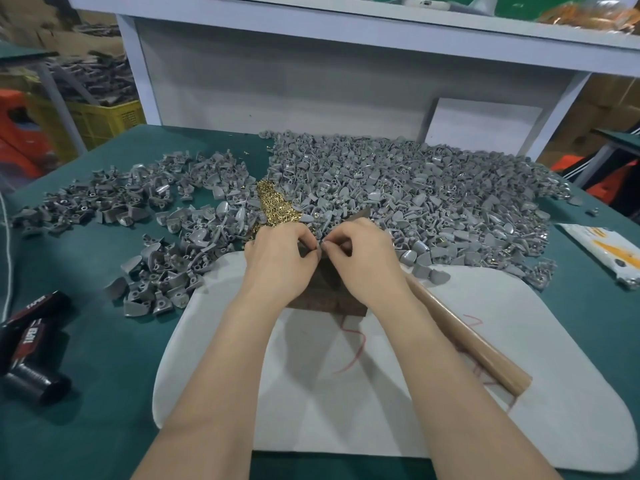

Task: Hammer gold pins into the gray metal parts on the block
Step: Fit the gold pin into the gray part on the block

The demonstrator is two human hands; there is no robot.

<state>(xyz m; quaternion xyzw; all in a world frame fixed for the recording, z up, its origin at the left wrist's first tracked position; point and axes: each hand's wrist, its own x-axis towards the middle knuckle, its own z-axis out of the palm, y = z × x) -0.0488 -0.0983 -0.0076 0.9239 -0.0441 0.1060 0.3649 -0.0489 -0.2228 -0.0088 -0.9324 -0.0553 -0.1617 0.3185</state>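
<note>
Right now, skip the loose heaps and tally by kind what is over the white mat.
2 hands: left hand, right hand
1 gray metal part, pinched in the left hand
1 dark wooden block
1 wooden hammer handle
Total: 5

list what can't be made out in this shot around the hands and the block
Head view only:
- Gray part pinched between left hand and right hand: whether a pin is in it is hidden by fingers, too small.
- Block: its top is covered by both hands.
- Hammer handle: the head is hidden under the right wrist.
- Packet: cut off by the right edge.
</note>
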